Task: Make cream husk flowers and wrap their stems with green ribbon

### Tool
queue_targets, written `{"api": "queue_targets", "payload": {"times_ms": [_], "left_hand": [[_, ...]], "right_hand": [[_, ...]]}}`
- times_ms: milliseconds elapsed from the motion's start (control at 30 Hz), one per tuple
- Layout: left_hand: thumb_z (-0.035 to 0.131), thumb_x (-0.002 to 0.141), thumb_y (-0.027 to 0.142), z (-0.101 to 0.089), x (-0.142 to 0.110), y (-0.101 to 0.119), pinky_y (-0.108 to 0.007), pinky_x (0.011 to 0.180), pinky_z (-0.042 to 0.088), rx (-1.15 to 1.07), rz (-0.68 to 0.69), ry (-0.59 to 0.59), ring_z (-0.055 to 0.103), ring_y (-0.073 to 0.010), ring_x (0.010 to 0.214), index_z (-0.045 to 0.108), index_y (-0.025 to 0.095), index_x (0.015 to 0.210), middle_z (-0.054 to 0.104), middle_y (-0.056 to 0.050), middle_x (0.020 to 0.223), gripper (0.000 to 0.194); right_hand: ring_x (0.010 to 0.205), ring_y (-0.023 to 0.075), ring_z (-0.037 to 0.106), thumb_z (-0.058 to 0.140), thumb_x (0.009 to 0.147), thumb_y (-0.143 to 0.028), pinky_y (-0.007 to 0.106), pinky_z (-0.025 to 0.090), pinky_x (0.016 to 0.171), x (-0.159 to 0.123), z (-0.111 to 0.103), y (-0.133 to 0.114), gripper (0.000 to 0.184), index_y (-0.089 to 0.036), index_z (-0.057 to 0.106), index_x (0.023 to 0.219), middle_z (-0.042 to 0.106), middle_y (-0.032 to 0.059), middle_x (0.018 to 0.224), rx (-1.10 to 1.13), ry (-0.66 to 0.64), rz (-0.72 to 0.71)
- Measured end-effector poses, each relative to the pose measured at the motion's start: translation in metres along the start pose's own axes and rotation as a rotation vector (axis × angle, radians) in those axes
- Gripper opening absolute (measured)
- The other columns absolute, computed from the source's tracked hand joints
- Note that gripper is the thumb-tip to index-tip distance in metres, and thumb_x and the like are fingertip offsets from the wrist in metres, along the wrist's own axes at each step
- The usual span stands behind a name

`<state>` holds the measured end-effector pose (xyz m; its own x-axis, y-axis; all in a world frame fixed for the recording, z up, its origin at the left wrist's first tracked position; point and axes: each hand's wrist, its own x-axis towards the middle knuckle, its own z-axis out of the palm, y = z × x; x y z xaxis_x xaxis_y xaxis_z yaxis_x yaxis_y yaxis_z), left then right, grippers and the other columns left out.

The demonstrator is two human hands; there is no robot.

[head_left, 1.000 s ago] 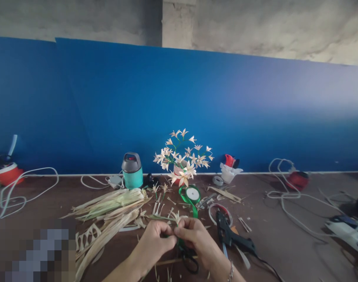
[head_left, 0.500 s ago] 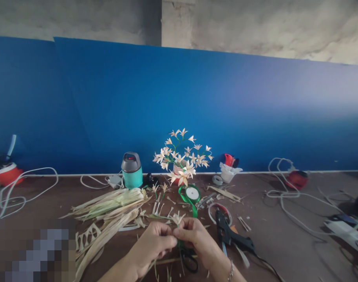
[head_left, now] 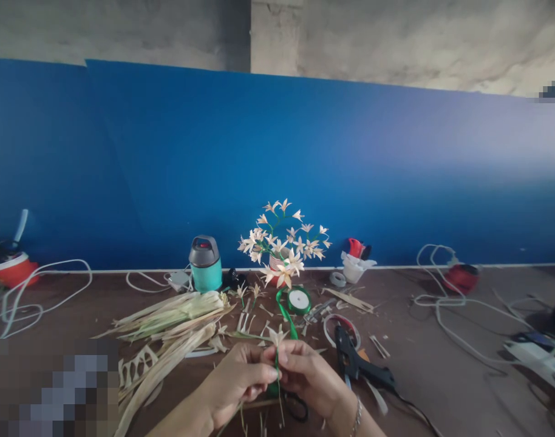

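Observation:
Low in the middle of the view, my left hand [head_left: 238,382] and my right hand [head_left: 309,376] meet, both pinched on a small cream leaf flower [head_left: 276,335] with a thin green stem. A green ribbon strand runs from my fingers up to the green ribbon roll [head_left: 299,300] on the brown table [head_left: 441,364]. Black scissors [head_left: 296,406] lie just under my right hand. A black glue gun [head_left: 357,364] rests to the right of it.
A vase of cream flowers [head_left: 282,243] stands at the back, with a teal jar [head_left: 204,264] to its left. Dried palm leaves [head_left: 168,321] are piled on the left. White cables [head_left: 450,303] and a red device [head_left: 462,278] lie to the right.
The flower now stands more upright between my fingers, and the green ribbon is pulled tighter from the roll toward my hands. Both hands stay together in the same spot.

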<state>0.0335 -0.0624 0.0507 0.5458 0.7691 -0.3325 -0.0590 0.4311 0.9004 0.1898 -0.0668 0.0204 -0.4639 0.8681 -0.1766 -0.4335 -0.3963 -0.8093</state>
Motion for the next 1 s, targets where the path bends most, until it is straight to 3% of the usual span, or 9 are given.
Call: {"api": "queue_targets", "payload": {"times_ms": [267,467,600,700,767,1000], "left_hand": [[0.064,0.054,0.026,0.0012,-0.0032,0.0026,-0.019,0.039,0.012,0.067,-0.079,0.036,0.032,-0.0031,0.036,0.056,0.013,0.052,0.047,0.004,0.041,0.015],[0.061,0.058,0.026,-0.0035,-0.0014,-0.0007,-0.021,0.040,0.015,0.227,-0.014,0.055,0.028,-0.0042,0.036,0.051,0.015,0.049,0.045,0.006,0.040,0.017],[0.061,0.057,0.027,-0.0048,-0.0023,-0.0022,-0.021,0.046,0.024,0.485,0.044,0.271,0.034,-0.0074,0.046,0.052,0.015,0.049,0.042,0.007,0.043,0.017],[0.061,0.057,0.027,-0.0036,-0.0014,-0.0047,-0.021,0.050,0.027,0.558,0.050,0.381,0.037,-0.0087,0.052,0.054,0.015,0.053,0.040,0.008,0.046,0.014],[0.061,0.057,0.025,-0.0021,0.0004,-0.0059,-0.021,0.050,0.027,0.503,0.053,0.377,0.036,-0.0081,0.050,0.053,0.015,0.052,0.040,0.008,0.046,0.013],[0.060,0.057,0.026,0.0015,0.0025,0.0001,-0.023,0.039,0.009,0.229,-0.081,0.186,0.017,-0.0031,0.031,0.044,0.019,0.047,0.031,0.012,0.033,0.021]], "right_hand": [[0.044,0.0058,0.049,0.080,0.053,-0.025,0.016,0.031,0.043,-0.0006,0.0016,-0.0018,0.018,-0.012,0.067,0.055,0.061,0.0005,0.051,0.068,0.052,-0.013],[0.040,0.0028,0.041,0.081,0.050,-0.028,0.016,0.022,0.040,0.0001,-0.0003,-0.0010,0.025,-0.011,0.063,0.051,0.057,-0.0013,0.049,-0.027,0.132,-0.003],[0.036,0.0011,0.026,0.080,0.051,-0.034,0.019,0.011,0.039,0.0036,-0.0046,-0.0006,0.032,-0.012,0.057,0.049,0.040,-0.0080,0.038,-0.172,0.142,-0.017],[0.037,0.0017,0.023,0.079,0.051,-0.040,0.021,0.010,0.040,0.0056,-0.0051,-0.0026,0.037,-0.012,0.055,0.049,0.037,-0.0088,0.039,-0.308,0.140,-0.030],[0.038,0.0023,0.023,0.077,0.051,-0.044,0.022,0.011,0.041,0.0059,-0.0032,-0.0045,0.039,-0.013,0.053,0.050,0.036,-0.0088,0.040,-0.376,0.163,-0.051],[0.044,0.0047,0.025,0.072,0.055,-0.050,0.022,0.017,0.044,0.0049,0.0010,-0.0071,0.043,-0.014,0.049,0.051,0.035,-0.0079,0.045,-0.547,0.230,-0.114]]}}
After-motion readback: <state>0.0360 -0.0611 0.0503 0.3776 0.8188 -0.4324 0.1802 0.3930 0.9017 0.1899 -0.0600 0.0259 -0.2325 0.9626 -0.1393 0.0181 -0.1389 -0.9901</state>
